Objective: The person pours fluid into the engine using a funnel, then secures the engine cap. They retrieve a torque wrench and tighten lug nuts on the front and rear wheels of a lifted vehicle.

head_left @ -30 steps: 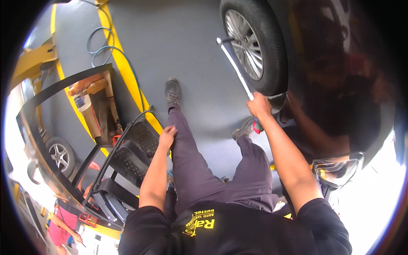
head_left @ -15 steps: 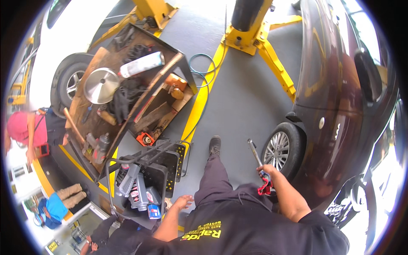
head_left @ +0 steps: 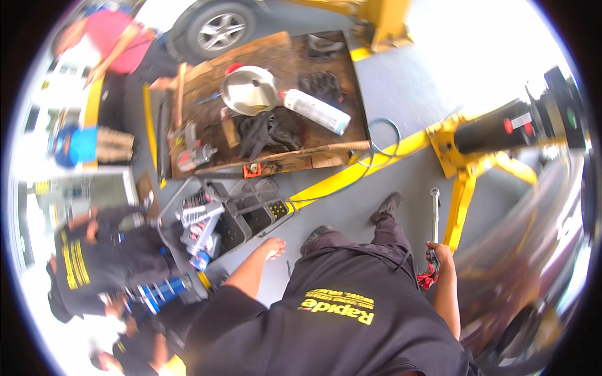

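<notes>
One long chrome wrench [head_left: 435,216] sits right of centre in the head view, right hand [head_left: 441,252] wrapped round its handle, red cloth [head_left: 428,277] just below. Left hand [head_left: 273,248], lower centre, is half-open, nothing in it. Carrying step, I reckon; next move calls for keeping clear of that yellow lift arm [head_left: 461,200].

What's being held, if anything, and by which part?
The right hand grips a long silver wrench by its near end; something red shows below. The left hand appears empty.

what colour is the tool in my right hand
The tool is silver; head view.
</notes>
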Demonstrator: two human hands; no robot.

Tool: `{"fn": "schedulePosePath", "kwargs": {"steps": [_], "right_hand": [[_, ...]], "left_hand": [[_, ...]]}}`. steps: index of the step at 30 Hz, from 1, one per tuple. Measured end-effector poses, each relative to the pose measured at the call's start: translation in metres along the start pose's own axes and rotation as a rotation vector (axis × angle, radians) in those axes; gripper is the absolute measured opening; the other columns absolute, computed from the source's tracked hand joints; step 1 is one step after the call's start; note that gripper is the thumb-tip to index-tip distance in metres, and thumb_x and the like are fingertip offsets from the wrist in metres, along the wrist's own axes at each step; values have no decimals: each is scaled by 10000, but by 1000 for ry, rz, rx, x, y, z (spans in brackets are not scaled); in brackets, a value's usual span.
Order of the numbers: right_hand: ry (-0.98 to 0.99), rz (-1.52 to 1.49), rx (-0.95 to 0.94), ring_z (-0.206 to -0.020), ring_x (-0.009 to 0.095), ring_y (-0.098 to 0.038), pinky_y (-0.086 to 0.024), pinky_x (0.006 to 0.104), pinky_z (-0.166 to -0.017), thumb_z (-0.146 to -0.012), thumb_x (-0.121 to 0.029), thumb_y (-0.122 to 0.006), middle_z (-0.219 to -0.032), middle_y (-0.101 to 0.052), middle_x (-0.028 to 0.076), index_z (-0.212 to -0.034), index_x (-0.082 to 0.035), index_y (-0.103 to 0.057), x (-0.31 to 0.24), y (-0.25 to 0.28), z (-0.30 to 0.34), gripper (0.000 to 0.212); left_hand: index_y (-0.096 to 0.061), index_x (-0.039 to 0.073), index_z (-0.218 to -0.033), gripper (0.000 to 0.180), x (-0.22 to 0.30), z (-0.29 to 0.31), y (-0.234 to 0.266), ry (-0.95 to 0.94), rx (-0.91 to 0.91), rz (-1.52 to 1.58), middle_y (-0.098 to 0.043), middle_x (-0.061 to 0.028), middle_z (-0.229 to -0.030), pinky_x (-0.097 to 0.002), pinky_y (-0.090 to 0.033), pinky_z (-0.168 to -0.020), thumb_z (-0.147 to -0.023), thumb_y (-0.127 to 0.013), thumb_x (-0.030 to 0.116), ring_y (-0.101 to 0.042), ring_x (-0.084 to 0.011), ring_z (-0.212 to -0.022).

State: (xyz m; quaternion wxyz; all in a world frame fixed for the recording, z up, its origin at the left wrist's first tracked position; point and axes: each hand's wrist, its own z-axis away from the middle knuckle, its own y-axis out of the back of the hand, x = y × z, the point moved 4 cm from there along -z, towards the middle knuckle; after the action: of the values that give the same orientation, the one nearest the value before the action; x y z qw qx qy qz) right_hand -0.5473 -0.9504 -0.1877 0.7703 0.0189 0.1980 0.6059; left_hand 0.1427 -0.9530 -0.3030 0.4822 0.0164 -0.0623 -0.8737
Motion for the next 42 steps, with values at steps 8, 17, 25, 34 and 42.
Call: {"fn": "schedulePosePath", "kwargs": {"steps": [8,17,25,34,42], "right_hand": [[-241,-172,-438,-486,178,-543,-471,293,-501,-1010,-212,-653,-642,-565,43,-861,-86,-550,-300,20,-115,221],[-226,-80,-626,-467,153,-511,-440,288,-474,-1011,-272,-624,-612,-561,25,-764,-91,-540,-609,-65,-236,317],[-159,-99,-371,-510,203,-572,-505,339,-478,-998,-207,-639,-689,-586,81,-874,-60,-521,-800,-34,-365,226],[-120,-263,-80,-499,177,-586,-479,343,-475,-989,-164,-671,-662,-632,66,-868,-44,-592,-909,118,-380,188],[-94,649,372,-1099,261,-747,-614,397,-898,-887,-279,-746,-1199,-772,97,-1245,-161,-774,-1040,299,-458,378]], "left_hand": [[-624,233,-1407,349,110,53,-214,-121,-53,373,-745,2,-1169,-459,-570,-818,-1065,-572,286,-710,-208,-968],[-618,246,-1412,422,238,71,-332,134,-232,563,-684,13,-1313,-469,-508,-940,-1034,-596,432,-629,-226,-1168],[-615,199,-1399,428,510,14,-179,95,-216,503,-686,-11,-1266,-442,-510,-922,-1036,-601,426,-645,-233,-1115],[-601,153,-1386,399,920,10,31,-253,43,307,-687,-60,-1260,-432,-523,-900,-1055,-582,374,-656,-245,-1084],[-588,111,-1375,373,1175,2,28,-221,12,48,-688,-104,-1254,-423,-535,-881,-1072,-565,328,-665,-256,-1057]]}}
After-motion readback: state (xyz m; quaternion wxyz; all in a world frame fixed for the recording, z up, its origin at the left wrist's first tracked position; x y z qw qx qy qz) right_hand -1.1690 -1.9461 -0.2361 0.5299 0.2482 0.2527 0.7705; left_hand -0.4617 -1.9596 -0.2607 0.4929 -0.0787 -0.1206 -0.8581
